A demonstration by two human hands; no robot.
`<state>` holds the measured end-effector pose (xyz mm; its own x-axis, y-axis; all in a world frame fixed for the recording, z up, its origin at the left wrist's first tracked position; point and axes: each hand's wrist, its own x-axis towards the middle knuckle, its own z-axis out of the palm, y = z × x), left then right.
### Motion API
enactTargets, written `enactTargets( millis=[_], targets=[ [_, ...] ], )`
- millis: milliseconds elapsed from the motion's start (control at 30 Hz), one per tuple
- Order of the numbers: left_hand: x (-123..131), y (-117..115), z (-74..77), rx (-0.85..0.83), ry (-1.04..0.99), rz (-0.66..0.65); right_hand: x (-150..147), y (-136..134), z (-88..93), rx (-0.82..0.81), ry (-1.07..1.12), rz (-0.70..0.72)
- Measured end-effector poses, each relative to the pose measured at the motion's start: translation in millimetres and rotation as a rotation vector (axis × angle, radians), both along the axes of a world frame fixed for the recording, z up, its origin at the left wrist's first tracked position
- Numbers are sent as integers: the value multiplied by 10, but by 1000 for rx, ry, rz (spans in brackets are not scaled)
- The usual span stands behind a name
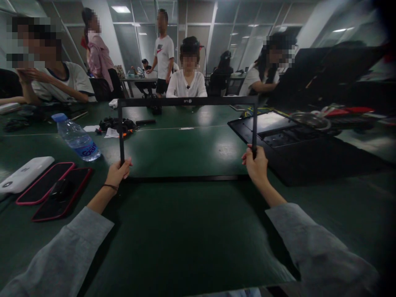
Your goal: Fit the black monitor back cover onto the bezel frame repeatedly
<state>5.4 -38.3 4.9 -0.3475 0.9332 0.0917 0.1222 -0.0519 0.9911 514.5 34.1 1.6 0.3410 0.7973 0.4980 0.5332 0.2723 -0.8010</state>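
A thin black screen bezel [185, 179], an open rectangular frame with an upside-down LG logo on its far bar, stands raised over the green table [192, 231]. My left hand [119, 172] is closed around its left side near the lower corner. On the opposite side, my right hand [256, 163] grips the right bar, thumb and fingers wrapped about it. Through the bezel's opening the table top and a seated person show. Some of the fingers of both hands are hidden behind the frame.
To the left are a water bottle [78, 138], a white power bank [26, 175] and two phones [46, 183], with a small black object [60, 189] on the nearer one. Dark laptop parts [287, 140] lie at right. A seated person [186, 82] faces me; other people are around.
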Motion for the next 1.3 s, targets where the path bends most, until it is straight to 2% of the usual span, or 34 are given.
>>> enactTargets(
  millis=[133,200,267,433,500,633,767,967,1300],
  targets=[
    [-36,54,14,-98,-52,-14,64,103,-129,-225,-14,60],
    [-32,57,36,-142,-93,-27,69,130,-170,-237,19,70],
    [-4,28,60,-103,-79,1,51,124,-176,-143,16,35],
    [81,-99,107,235,103,209,-69,9,-62,132,-47,-46],
    [87,-119,107,266,153,202,-115,-26,-18,194,-40,-45],
    [58,-79,71,217,156,162,-154,-29,-8,226,-12,-15],
    [39,-30,74,178,99,116,-135,1,-20,179,44,66],
    [77,-40,129,79,70,78,-108,47,-41,-9,206,180],
    [31,-22,75,33,82,45,-60,108,-168,-124,271,210]
  ],
)
